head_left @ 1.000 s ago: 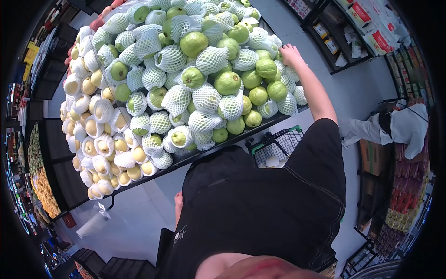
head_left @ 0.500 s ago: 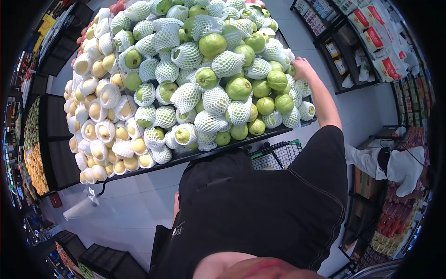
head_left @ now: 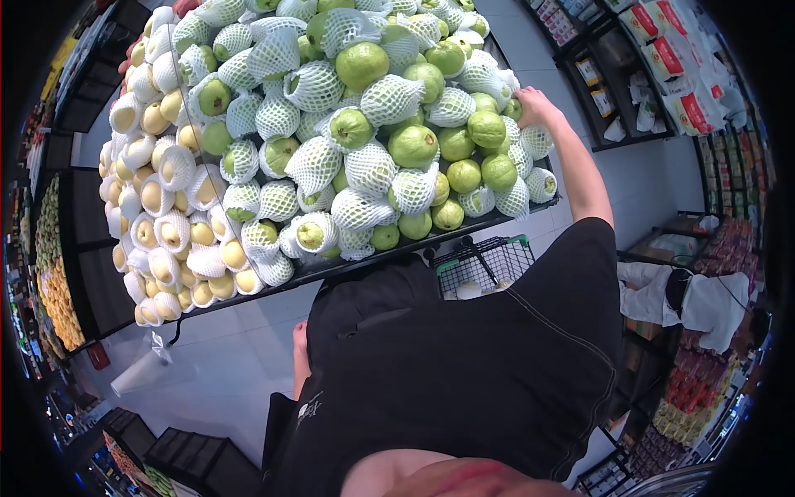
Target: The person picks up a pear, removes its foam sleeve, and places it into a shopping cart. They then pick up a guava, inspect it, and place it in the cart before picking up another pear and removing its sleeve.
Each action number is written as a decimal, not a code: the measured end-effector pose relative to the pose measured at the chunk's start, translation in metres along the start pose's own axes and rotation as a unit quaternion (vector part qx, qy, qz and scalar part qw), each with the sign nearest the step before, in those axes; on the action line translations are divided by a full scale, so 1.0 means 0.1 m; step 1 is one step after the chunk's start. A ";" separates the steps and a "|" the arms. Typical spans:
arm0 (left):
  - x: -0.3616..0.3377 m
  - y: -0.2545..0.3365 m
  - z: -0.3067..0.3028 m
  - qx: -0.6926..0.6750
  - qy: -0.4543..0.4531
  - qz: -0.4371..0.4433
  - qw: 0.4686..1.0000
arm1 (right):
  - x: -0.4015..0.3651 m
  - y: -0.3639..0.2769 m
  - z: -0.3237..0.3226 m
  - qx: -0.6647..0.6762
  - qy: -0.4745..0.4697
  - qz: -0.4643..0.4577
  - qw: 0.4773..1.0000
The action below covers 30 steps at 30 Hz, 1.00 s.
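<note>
My right hand reaches to the far right edge of a display heaped with green guavas. Its thumb and fingers close around the side of a guava that has white foam netting beside it. Many of the guavas wear white foam net sleeves, while others are bare. Hanging low beside my body, my left hand shows only in part, and its fingers are hidden.
Pale yellow fruits in foam fill the display's left side. A shopping cart with something pale inside stands against the display's front edge. A plastic bag roll hangs at lower left. Another person in white is by the right shelves.
The view has shifted, so the display sits further left and more of the cart shows. My right hand stays at the display's right edge, and the guava in its fingers now shows more clearly.
</note>
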State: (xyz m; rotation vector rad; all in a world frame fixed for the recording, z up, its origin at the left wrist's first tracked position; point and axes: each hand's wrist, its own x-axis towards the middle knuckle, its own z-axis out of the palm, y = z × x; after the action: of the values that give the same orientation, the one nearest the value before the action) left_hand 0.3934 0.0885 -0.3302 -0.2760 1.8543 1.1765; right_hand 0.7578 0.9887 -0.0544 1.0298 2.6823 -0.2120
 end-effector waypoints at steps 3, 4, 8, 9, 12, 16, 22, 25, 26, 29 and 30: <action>-0.21 -0.14 -0.12 0.016 0.002 -0.025 1.000 | 0.07 0.13 0.04 0.021 -0.011 -0.015 1.000; -0.28 -0.18 -0.17 0.024 0.006 -0.030 0.999 | 0.09 0.14 0.01 0.040 -0.031 -0.013 0.999; -0.34 -0.22 -0.33 0.037 0.012 -0.041 0.998 | 0.05 0.24 -0.11 0.128 -0.052 -0.007 0.990; -0.31 -0.21 -0.36 0.038 0.012 -0.041 0.998 | 0.03 0.27 -0.12 0.152 -0.042 -0.007 0.987; -0.19 -0.12 -0.45 0.056 0.022 -0.032 0.998 | -0.12 0.38 -0.18 0.325 -0.050 0.065 0.942; -0.20 0.00 -0.41 0.161 0.055 -0.033 0.985 | -0.34 0.18 -0.14 0.642 0.081 0.089 0.757; -0.01 -0.01 -0.26 0.048 -0.020 -0.057 0.997 | -0.64 -1.13 -0.55 0.929 0.090 -0.178 0.313; 0.02 0.07 -0.16 0.026 -0.023 -0.050 0.998 | -0.71 -1.80 -0.83 0.955 0.086 -0.195 0.205; 0.06 0.07 -0.12 0.040 -0.020 -0.046 0.998 | -0.74 -2.05 -0.93 0.962 0.090 -0.188 0.175; 0.22 0.07 -0.05 0.073 -0.006 -0.028 0.997 | -0.78 -2.72 -1.20 0.974 0.064 -0.198 0.093; 0.27 0.09 -0.03 0.086 -0.002 -0.022 0.996 | -0.78 -2.93 -1.25 0.973 0.031 -0.224 0.057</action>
State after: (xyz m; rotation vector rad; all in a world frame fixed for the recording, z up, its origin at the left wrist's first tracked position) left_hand 0.3711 0.0971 -0.3451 -0.2171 1.9223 0.9801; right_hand 0.5933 0.7513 0.1003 0.1477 -0.1646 2.3477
